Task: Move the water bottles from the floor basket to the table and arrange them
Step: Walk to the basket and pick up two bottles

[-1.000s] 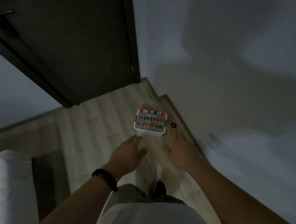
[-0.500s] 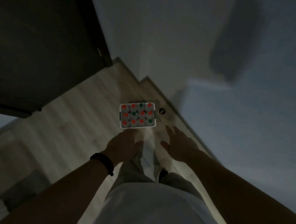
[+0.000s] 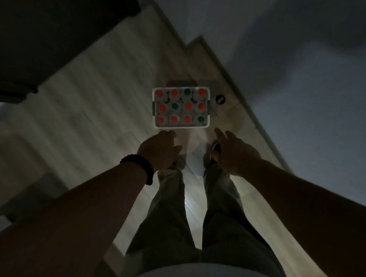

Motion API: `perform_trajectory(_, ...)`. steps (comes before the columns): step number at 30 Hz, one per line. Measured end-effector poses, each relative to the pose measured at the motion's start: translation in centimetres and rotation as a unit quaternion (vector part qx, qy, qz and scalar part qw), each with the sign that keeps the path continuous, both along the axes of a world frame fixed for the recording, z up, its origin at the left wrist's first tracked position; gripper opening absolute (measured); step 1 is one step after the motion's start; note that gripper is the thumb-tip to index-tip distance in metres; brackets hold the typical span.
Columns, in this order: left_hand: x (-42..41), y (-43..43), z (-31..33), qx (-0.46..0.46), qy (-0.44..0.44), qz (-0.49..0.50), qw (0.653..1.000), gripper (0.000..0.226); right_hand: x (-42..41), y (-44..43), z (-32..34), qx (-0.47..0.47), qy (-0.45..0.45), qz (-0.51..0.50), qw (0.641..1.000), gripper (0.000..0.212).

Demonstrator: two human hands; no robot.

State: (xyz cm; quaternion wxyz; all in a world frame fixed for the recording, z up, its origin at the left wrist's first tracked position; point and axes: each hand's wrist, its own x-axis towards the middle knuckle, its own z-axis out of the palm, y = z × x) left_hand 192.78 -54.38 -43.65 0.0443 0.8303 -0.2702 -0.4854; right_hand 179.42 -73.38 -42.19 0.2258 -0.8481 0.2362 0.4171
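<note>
Closer now, my left hand (image 3: 160, 149) and right hand (image 3: 233, 153) hover spread, empty, at the white rectangular basket (image 3: 191, 127); plank floor (image 3: 94, 103) lies open leftward.

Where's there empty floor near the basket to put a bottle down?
The widest bare wooden floor lies left of the basket, toward the dark door. In front, the left hand and right hand reach over a narrow strip. The right side is crowded: a round black object and the wall sit close. Inside, twelve bottles fill every slot.
</note>
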Motion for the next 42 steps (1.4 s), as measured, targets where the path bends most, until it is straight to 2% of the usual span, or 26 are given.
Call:
perform_trajectory(3,-0.6,-0.9,-5.5,0.006,0.01,-0.007,1.0,0.053,0.7,-0.7,-6.1,0.014,0.009,0.031,0.999,0.077)
perform_trajectory(7,-0.2,-1.9,-13.6,0.017,0.019,-0.017,1.0,0.055,2.0,-2.0,-14.2,0.026,0.019,0.02,0.999,0.07)
perform_trajectory(11,0.5,-2.8,-21.1,0.005,-0.022,-0.057,0.998,0.053,3.4,-3.1,-21.9,0.014,0.02,0.019,1.0,0.077)
perform_trajectory(15,0.9,-3.6,-27.2,-0.011,-0.07,-0.14,0.988,0.049,4.6,-4.1,-28.6,0.004,0.007,0.0,1.0,0.075)
perform_trajectory(18,1.6,-4.9,-31.4,-0.033,-0.072,-0.122,0.989,0.052,5.1,-4.6,-32.4,0.004,-0.004,0.012,1.0,0.069)
perform_trajectory(22,1.6,-6.6,-35.1,-0.037,-0.111,-0.093,0.989,0.055,5.8,-4.5,-36.2,-0.008,-0.022,0.065,0.998,0.07)
perform_trajectory(24,1.4,-7.3,-36.3,-0.019,-0.127,-0.096,0.987,0.054,6.2,-4.5,-37.3,-0.009,-0.04,0.082,0.996,0.067)
perform_trajectory(28,1.1,-7.9,-37.7,-0.014,-0.147,-0.062,0.987,0.035,6.8,-4.1,-38.6,-0.03,-0.085,0.121,0.989,0.051)
perform_trajectory(33,1.4,-8.4,-37.0,-0.017,-0.144,-0.063,0.987,0.037,6.4,-3.3,-38.2,-0.057,-0.097,0.144,0.983,0.031)
perform_trajectory(37,1.3,-7.7,-34.6,-0.021,-0.144,-0.037,0.989,0.028,6.2,-3.1,-35.7,-0.057,-0.112,0.15,0.981,0.031)
perform_trajectory(42,1.4,-6.1,-28.7,-0.089,-0.116,0.006,0.989,0.034,6.8,-3.3,-28.6,-0.043,-0.123,0.135,0.982,0.02)
